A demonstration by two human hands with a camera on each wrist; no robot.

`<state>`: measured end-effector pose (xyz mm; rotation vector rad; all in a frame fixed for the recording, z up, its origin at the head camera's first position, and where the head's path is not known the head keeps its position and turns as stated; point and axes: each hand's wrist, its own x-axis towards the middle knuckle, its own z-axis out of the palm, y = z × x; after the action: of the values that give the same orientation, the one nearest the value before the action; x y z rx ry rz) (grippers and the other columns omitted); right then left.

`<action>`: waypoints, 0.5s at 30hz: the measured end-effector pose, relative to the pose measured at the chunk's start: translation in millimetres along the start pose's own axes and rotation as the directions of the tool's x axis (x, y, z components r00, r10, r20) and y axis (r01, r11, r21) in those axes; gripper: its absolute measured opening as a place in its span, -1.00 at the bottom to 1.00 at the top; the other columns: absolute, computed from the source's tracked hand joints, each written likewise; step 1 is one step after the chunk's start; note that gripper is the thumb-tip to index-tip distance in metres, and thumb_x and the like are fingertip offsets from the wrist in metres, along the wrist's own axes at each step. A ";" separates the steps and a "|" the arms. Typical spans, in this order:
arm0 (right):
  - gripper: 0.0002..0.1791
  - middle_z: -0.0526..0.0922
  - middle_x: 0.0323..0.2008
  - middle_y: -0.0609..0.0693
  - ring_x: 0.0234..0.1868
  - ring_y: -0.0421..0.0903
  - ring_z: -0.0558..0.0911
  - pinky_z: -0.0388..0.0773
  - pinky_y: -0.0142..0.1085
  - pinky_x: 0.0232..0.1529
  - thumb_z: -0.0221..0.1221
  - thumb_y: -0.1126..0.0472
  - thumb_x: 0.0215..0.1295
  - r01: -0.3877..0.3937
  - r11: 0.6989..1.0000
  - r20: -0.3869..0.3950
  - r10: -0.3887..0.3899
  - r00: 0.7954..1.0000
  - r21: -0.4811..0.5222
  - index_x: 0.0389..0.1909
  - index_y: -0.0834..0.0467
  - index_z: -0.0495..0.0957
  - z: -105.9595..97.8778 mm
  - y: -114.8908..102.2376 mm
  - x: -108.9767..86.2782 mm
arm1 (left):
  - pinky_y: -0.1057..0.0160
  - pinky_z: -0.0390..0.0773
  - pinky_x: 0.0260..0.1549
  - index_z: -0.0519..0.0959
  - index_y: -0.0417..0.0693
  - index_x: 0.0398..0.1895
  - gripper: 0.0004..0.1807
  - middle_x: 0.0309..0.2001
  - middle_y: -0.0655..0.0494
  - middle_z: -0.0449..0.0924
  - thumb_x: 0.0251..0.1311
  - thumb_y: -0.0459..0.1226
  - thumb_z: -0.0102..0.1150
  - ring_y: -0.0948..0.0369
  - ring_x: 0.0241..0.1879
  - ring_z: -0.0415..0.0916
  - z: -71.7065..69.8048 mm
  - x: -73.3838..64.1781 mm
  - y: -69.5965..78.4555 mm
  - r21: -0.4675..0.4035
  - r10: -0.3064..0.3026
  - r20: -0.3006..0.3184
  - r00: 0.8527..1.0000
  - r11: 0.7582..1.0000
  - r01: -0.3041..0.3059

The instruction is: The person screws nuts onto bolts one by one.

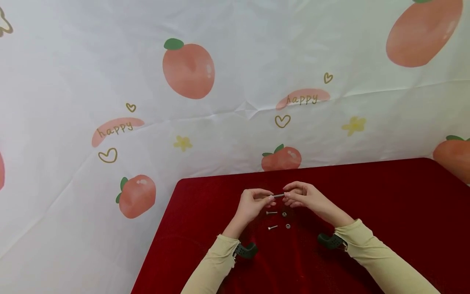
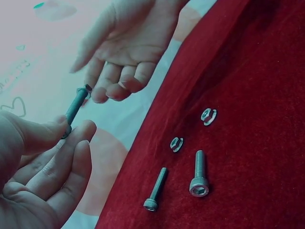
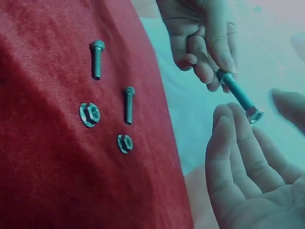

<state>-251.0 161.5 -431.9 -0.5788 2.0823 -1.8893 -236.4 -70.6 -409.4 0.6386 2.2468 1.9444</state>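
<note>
We see a person's bare left hand (image 1: 253,203) and right hand (image 1: 305,197). The left sleeve (image 1: 212,264) and right sleeve (image 1: 382,259) are long, plain, pale yellow, with crumpled edges. We also make out a left wristband (image 1: 247,250) and right wristband (image 1: 329,241), dark grey-green, curved and dotted with small holes.
</note>
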 end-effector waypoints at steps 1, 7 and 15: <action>-0.53 0.60 -0.14 0.37 -0.15 0.05 0.66 0.65 -0.13 -0.11 0.15 0.19 0.39 0.006 1.000 -0.001 -0.006 1.000 -0.001 0.10 0.47 0.34 -0.5 -0.1 -0.2 | -0.04 0.66 -0.21 0.57 -0.55 -0.12 -0.78 -0.26 -0.31 0.65 0.25 -0.50 0.14 -0.22 -0.23 0.61 0.1 0.4 -0.5 -0.003 0.001 0.003 1.000 1.000 -0.001; -0.57 0.66 -0.29 0.28 -0.24 0.13 0.66 0.67 -0.09 -0.18 0.15 0.12 0.38 -0.024 0.998 -0.009 0.024 1.000 -0.051 -0.04 0.47 0.47 -2.1 0.1 0.6 | -0.06 0.65 -0.21 0.57 -0.55 -0.12 -0.78 -0.24 -0.33 0.64 0.24 -0.50 0.16 -0.22 -0.23 0.61 0.6 1.8 0.5 -0.019 0.010 0.020 1.000 1.000 -0.009; -0.57 0.61 -0.16 0.34 -0.16 0.08 0.66 0.66 -0.14 -0.14 0.16 0.18 0.38 0.007 1.000 -0.011 -0.007 1.000 -0.019 0.07 0.42 0.38 -3.6 1.9 -0.1 | -0.13 0.62 -0.18 0.57 -0.56 -0.12 -0.79 -0.25 -0.35 0.63 0.24 -0.51 0.14 -0.27 -0.22 0.59 2.1 2.3 1.1 -0.015 0.004 0.005 1.000 1.000 -0.004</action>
<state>-252.8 164.9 -433.4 -0.5818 2.1099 -1.8826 -237.5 -67.7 -408.2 0.6460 2.2276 1.9566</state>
